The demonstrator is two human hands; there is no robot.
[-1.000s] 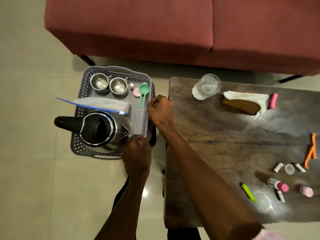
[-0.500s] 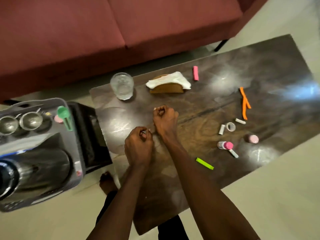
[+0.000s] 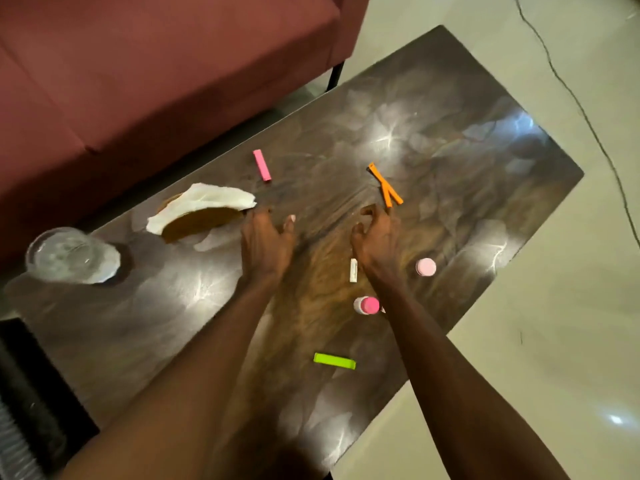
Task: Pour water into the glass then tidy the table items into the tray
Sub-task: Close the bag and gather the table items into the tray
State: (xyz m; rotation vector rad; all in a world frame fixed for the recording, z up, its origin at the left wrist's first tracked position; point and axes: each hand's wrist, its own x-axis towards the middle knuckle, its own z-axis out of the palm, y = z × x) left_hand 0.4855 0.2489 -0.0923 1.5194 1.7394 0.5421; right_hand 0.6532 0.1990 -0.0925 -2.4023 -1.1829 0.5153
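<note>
tidying | my left hand (image 3: 265,239) was spread empty, right hand (image 3: 375,237) loosely curled, empty | best pinch orange clip (image 3: 385,185) low, then carry to tray

A clear glass (image 3: 71,255) of water stands upright at the table's (image 3: 450,109) left end, with a pink bar (image 3: 262,164), orange tongs (image 3: 385,185), a green bar (image 3: 334,361), a white tube (image 3: 353,270) and two pink-capped bottles (image 3: 367,305) scattered to its right.
</note>
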